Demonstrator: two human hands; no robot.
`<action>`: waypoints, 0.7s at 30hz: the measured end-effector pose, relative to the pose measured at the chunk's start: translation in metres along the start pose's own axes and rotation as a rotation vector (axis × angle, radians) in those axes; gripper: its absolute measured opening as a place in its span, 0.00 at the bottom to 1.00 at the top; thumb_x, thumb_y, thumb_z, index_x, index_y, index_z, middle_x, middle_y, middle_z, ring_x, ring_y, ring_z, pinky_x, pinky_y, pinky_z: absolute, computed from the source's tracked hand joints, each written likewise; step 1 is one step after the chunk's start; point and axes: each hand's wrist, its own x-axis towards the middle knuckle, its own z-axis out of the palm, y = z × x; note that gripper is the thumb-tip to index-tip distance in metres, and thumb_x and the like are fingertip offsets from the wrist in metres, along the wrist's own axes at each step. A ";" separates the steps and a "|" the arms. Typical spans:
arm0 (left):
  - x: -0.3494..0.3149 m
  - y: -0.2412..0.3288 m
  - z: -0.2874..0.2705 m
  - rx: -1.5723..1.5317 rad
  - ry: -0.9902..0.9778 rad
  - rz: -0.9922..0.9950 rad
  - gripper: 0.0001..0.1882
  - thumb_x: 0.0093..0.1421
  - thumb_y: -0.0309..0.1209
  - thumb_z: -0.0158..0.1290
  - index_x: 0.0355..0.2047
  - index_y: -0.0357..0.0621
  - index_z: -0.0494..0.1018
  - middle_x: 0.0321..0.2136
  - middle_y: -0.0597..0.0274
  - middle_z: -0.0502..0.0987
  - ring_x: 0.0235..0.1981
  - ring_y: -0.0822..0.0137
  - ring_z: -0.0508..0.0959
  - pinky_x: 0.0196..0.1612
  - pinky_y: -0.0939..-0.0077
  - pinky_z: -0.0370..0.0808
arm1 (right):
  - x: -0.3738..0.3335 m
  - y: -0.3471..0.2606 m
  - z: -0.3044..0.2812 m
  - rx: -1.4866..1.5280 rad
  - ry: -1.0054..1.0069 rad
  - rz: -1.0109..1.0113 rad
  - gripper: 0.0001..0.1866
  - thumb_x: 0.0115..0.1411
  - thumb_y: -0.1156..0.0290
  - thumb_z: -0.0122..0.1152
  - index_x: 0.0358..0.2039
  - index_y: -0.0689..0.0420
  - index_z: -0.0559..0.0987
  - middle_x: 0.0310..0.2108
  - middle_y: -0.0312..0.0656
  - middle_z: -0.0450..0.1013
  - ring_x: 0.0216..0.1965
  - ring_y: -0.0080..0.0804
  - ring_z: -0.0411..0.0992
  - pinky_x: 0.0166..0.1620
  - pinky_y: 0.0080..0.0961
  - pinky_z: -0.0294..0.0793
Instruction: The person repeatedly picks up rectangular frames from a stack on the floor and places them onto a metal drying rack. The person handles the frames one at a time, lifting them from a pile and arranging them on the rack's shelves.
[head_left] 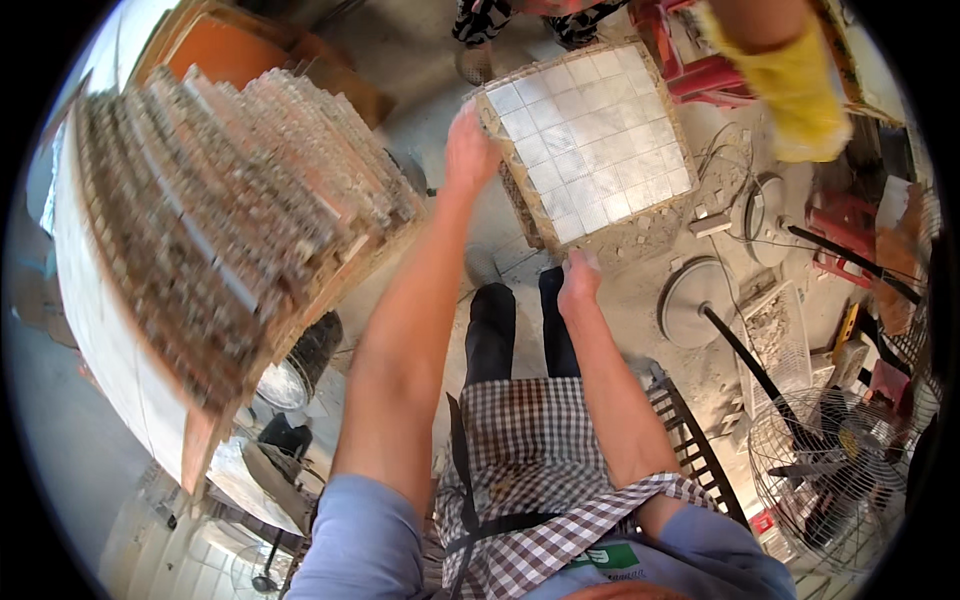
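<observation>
I hold a square mosaic sheet [592, 140] of small pale tiles out in front of me, tilted, above the floor. My left hand [468, 150] grips its left corner. My right hand [578, 278] pinches its near lower edge. Another person stands across from me: a yellow-gloved hand [795, 90] is next to the sheet's far right corner, and patterned trouser legs [520, 20] show beyond it. Whether the glove touches the sheet I cannot tell.
A tall stack of mosaic sheets [230, 220] lies on a pale slab at my left. A round wire-guard fan [830, 470] stands at the lower right. Round discs [690, 300], red tools [845, 225], cables and rubble cover the dusty floor at the right.
</observation>
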 end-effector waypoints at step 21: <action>0.073 0.018 -0.015 0.032 -0.268 -0.417 0.22 0.54 0.42 0.49 0.42 0.37 0.72 0.36 0.39 0.75 0.41 0.46 0.74 0.47 0.63 0.69 | -0.024 -0.047 0.019 0.196 0.321 0.240 0.25 0.60 0.49 0.49 0.43 0.60 0.69 0.35 0.40 0.69 0.34 0.27 0.68 0.38 0.29 0.67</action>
